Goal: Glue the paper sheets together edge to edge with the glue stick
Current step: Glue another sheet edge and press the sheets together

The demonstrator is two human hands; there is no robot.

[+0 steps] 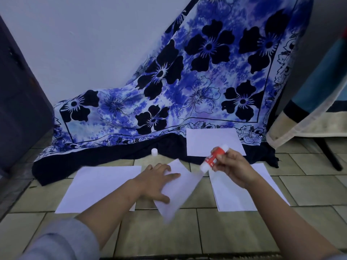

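Four paper sheets, head view (the only view logged). Left sheet lies flat on the tiled floor. Right sheet also lies flat on the floor, partly hidden by the right hand. Far sheet sits on the near right border of the flowered cloth. Middle sheet lies between the left and right sheets, askew, one corner pointing at the right sheet; its near corner is blurred and possibly lifted off the floor.

Left hand: fingers straight and spread, palm down on the middle sheet, pressing it, gripping nothing. Right hand: fingers and thumb curled round the glue stick, which is held above the floor and tilted, its lower white end aimed at the middle sheet's right corner. Cannot tell whether tip and paper touch. White cap stands alone at the cloth's near edge, well apart from both hands, so the stick is judged uncapped.

Step in hand, judged: laying glue along one edge of the middle sheet. To do it well:
- Set the left palm just beside the edge being glued, so the paper cannot slide or crumple.
- Draw the stick one way, away from the holding hand, in a narrow strip right to the corner.
- Use light pressure, since thin paper will likely buckle.
- Square the sheet to its neighbour before pressing the edges together.

Risk: glue smeared onto the floor past the edge.
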